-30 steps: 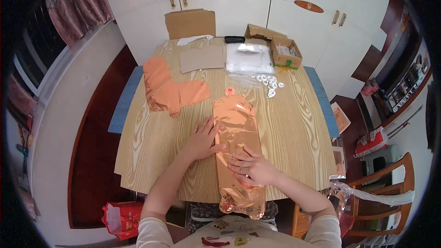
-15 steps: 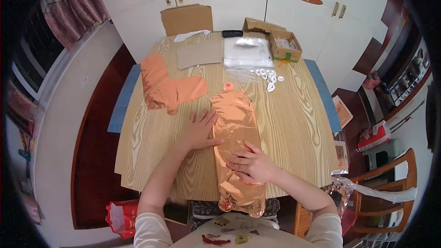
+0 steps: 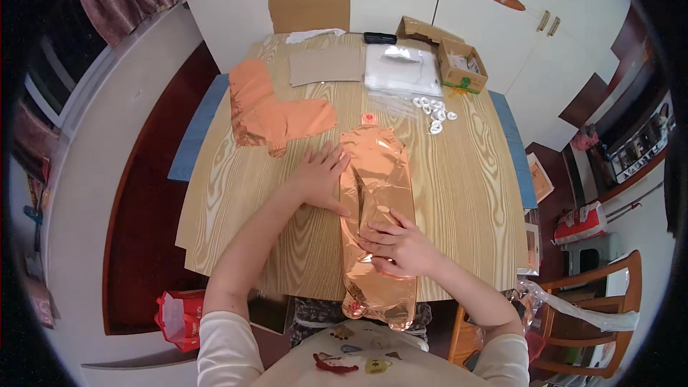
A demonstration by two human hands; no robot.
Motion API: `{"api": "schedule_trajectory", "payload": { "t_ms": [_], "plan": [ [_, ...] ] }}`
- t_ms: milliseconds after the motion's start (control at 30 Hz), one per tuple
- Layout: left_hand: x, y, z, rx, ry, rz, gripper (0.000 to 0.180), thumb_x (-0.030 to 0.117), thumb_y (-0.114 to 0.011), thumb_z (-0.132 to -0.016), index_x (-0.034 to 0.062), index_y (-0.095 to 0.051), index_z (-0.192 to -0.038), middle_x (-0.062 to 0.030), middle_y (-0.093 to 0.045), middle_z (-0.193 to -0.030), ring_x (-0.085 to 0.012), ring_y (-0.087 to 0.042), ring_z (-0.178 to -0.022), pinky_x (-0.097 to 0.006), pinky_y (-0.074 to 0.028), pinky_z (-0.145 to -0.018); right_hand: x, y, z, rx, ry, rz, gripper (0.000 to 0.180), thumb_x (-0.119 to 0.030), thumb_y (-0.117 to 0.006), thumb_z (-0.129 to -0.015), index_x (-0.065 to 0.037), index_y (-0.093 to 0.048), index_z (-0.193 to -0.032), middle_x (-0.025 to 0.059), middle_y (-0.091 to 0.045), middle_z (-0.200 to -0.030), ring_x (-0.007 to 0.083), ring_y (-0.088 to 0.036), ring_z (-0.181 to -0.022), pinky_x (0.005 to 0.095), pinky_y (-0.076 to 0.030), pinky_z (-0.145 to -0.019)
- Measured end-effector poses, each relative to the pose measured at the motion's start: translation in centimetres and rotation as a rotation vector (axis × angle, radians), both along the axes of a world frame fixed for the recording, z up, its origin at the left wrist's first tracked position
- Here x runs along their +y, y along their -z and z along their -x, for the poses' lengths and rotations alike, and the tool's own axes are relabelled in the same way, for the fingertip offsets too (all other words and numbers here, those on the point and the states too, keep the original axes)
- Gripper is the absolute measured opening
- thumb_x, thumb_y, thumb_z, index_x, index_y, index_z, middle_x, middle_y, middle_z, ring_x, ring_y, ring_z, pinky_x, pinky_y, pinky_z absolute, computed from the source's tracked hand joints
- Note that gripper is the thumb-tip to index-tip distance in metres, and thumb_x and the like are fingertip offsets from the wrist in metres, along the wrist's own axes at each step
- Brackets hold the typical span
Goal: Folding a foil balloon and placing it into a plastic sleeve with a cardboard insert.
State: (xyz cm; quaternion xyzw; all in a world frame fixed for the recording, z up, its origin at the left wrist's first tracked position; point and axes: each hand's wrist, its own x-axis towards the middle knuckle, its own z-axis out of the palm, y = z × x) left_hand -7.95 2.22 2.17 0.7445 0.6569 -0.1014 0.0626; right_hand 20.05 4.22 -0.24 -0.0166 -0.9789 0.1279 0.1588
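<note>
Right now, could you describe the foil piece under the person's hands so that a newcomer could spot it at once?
On the wooden table, look at the near edge, where the left hand and right hand press down. The long rose-gold foil balloon lies flat under them, its end hanging over the table edge. Unlike the folded foil pieces further left, it is long, narrow and shiny.

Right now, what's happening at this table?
A person is pressing a long copper-coloured foil balloon flat on the wooden table. The left hand lies open along the balloon's left edge; the right hand rests palm-down on its lower half. The balloon's near end hangs over the table edge. More folded copper foil lies to the left, with clear plastic bags, small white rings and a cardboard box at the far side.
</note>
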Motion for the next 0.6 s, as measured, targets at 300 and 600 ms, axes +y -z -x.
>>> {"api": "schedule_trajectory", "payload": {
  "t_ms": [300,600],
  "plan": [
    [-1.4,2.0,-0.3,-0.143,0.131,-0.156,0.112,0.079,-0.053,-0.076,0.0002,-0.023,-0.150,-0.0181,-0.021,-0.158,-0.0280,-0.017,-0.148,-0.057,-0.014,-0.117,-0.1,-0.1,0.0,-0.018,-0.002,0.039,0.037,-0.030,-0.064,-0.084,-0.016,-0.069,-0.118,0.0004,-0.063,-0.127,0.0189,-0.052,-0.126,0.0500,-0.024,-0.114],
    [-0.7,1.2,0.3,-0.102,0.001,-0.044,0.124,0.078,-0.061,-0.069,-0.0024,-0.014,-0.151,-0.0191,-0.015,-0.159,-0.0291,-0.012,-0.149,-0.055,-0.010,-0.118,-0.1,-0.1,-0.1,-0.055,-0.001,0.059,0.039,-0.032,-0.063,-0.086,-0.015,-0.068,-0.120,0.0014,-0.062,-0.129,0.0197,-0.051,-0.128,0.0492,-0.020,-0.116]
  ]
}}
